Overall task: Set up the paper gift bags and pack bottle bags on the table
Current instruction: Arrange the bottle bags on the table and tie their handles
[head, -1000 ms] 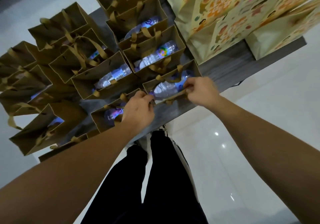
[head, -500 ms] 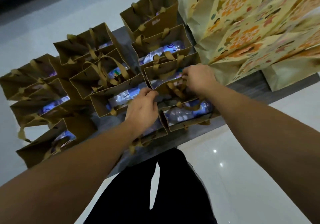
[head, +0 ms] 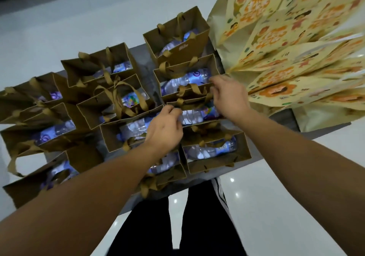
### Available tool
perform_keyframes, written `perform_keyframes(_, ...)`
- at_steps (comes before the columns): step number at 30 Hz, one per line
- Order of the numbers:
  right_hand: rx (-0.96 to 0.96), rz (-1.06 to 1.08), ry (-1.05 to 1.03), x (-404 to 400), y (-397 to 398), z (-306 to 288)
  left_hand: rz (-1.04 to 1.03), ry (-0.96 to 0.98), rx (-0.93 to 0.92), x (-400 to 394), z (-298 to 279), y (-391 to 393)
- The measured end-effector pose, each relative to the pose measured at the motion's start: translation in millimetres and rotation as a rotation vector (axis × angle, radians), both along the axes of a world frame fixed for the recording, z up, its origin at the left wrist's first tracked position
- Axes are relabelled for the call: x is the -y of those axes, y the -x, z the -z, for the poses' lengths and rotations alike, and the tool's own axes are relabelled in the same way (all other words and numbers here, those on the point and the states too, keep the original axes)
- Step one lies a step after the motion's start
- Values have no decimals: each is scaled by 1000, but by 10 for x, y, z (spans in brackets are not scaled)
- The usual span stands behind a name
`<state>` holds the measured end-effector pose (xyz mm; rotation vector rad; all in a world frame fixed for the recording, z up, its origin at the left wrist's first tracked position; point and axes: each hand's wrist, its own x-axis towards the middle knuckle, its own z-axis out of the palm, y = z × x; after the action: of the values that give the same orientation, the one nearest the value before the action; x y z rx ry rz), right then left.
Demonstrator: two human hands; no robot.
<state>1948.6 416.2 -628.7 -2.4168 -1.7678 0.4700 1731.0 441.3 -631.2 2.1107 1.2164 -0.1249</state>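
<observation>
the task is judged to be well advanced: about a dozen small brown paper gift bags are stood open in rows on the grey table (head: 284, 121), and a plastic water bottle is seen lying in nearly every one. one bag in the right-hand row (head: 189, 105) is being handled at its mouth, its bottle (head: 197, 115) lying inside. the left hand (head: 165, 129) is curled at the bag's left rim, and the right hand (head: 227, 95) is curled at its right rim beside the ribbon handles; exactly what is pinched cannot be told.

little beyond straightening rims and handles appears to be left. larger yellow printed gift bags (head: 286, 48) are stood at the table's far right, their contents hidden.

the table is set on a glossy white tiled floor (head: 256, 206), in which ceiling lights are reflected.
</observation>
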Motion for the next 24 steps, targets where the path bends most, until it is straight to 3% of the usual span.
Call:
perform_keyframes(5, 130, -236, 290, -566, -201, 148, -111, 4, -28, -111, -22, -148)
perform_keyframes(12, 79, -233, 267, -877, -369, 251, -152, 61, -137, -126, -47, -255)
perform_keyframes(21, -24, -298, 304, -860, -440, 243, -227, 86, -137, -116, -83, -444)
perform_keyframes(24, -105, -226, 116, -935, -490, 183, -271, 91, -132, -156, -108, -499)
